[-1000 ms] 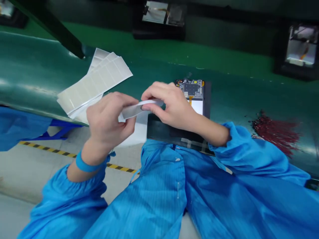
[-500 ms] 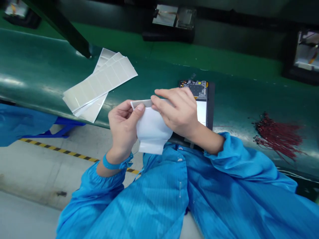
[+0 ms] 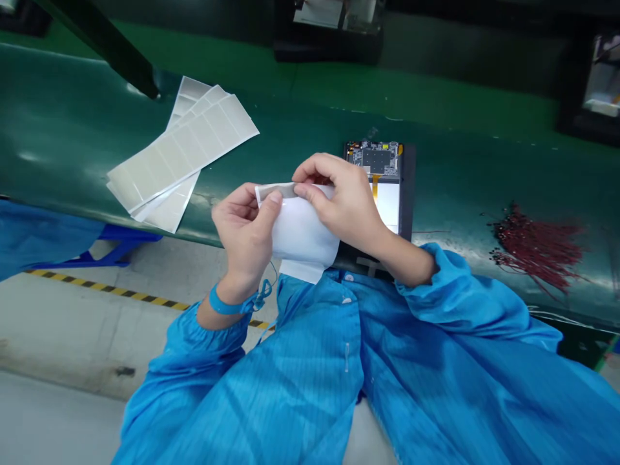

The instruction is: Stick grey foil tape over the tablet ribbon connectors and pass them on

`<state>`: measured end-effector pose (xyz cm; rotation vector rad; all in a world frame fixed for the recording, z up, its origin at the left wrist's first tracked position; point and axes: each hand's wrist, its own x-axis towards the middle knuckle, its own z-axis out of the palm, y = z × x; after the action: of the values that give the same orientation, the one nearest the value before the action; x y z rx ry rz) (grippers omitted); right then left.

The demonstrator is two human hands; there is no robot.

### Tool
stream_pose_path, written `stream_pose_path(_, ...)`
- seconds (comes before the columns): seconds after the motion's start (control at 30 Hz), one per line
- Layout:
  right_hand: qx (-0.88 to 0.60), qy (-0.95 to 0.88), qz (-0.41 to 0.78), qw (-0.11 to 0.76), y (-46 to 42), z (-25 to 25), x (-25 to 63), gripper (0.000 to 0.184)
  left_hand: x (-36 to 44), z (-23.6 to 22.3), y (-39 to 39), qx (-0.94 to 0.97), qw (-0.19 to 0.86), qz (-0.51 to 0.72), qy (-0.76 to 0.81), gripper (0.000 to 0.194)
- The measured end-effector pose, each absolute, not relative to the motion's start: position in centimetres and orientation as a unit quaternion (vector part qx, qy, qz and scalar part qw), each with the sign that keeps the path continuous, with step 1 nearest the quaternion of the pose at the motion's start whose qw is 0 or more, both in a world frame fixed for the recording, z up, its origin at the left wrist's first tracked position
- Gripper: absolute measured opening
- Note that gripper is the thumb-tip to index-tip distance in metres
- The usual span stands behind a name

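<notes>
My left hand point(image 3: 245, 236) pinches the left upper corner of a white backing sheet point(image 3: 303, 236) that curls down toward my lap. My right hand point(image 3: 346, 203) pinches the sheet's top edge, where a grey sticker strip point(image 3: 277, 191) shows between the two thumbs. Both hands hover over the near edge of the green bench point(image 3: 72, 142). Behind my right hand lies an opened device point(image 3: 382, 187) in a black tray, its circuit board and white panel showing. My sleeves are blue, and a blue strap rings my left wrist.
A fan of several white sticker sheets point(image 3: 181, 152) lies on the bench at the left. A bundle of thin red wires point(image 3: 537, 245) lies at the right. Dark trays with parts stand along the far side. The floor below has a yellow-black stripe point(image 3: 97, 290).
The sheet has turned from edge-on to hanging with its white face toward me. My left hand rose to the sheet's top corner, and both hands now pinch along the top edge.
</notes>
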<state>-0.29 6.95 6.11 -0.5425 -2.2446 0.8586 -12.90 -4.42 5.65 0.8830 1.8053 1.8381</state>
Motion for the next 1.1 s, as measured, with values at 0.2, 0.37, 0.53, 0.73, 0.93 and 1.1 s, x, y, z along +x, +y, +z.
stream_pose_path(0.2, -0.196, -0.88, 0.252, 0.353, 6.5, 4.7, -0.6, 0.027, -13.1, 5.4, -4.0, 0.309, 0.2, 0.651, 0.664, 0.027)
stream_pose_path(0.37, -0.213, -0.877, 0.281, 0.326, 6.6, 5.1, -0.5, 0.034, -13.2, 5.6, -4.1, 0.321, 0.185, 0.624, 0.688, 0.027)
stream_pose_path(0.53, -0.214, -0.874, 0.273, 0.34, 6.4, 5.4, -0.7, 0.036, -12.9, 6.0, -4.1, 0.336, 0.174, 0.632, 0.676, 0.026)
stream_pose_path(0.73, -0.201, -0.876, 0.279, 0.339, 5.8, 5.2, -0.7, 0.028, -13.3, 5.7, -3.7, 0.323, 0.17, 0.639, 0.677, 0.023)
stream_pose_path(0.93, -0.244, -0.864, 0.248, 0.364, 5.8, 5.7, -1.0, 0.021, -13.4, 5.5, -4.1, 0.379, 0.235, 0.595, 0.668, 0.035)
stream_pose_path(1.1, -0.277, -0.837, 0.307, 0.359, 7.7, 8.2, 0.2, 0.013, -18.0, 3.6, -1.9, 0.488, 0.26, 0.502, 0.665, 0.071)
